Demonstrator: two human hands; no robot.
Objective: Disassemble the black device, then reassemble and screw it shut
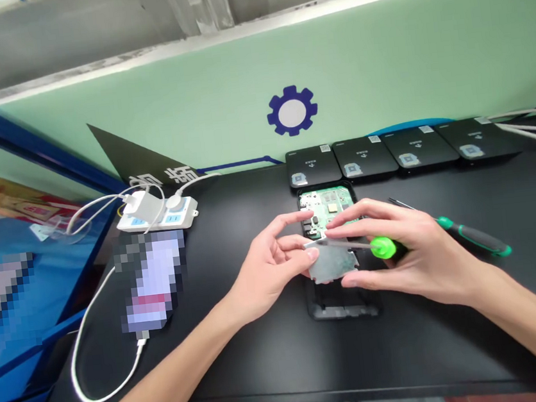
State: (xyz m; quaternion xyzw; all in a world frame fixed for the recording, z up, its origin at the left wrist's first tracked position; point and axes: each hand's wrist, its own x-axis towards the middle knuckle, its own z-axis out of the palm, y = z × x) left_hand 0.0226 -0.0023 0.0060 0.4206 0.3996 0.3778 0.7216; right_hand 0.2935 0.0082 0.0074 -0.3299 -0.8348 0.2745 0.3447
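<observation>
Now the left hand [270, 268] clamps a metal shield plate [331, 265] with its fingers, and the right hand [424, 254] closes fingers around a green-handled screwdriver [383, 247].

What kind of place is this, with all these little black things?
It's probably a workbench for repairing or building electronics. An opened phone-like device shows its green circuit board, a green-handled screwdriver lies on the black bench, and matching black devices stand in a row.
</observation>
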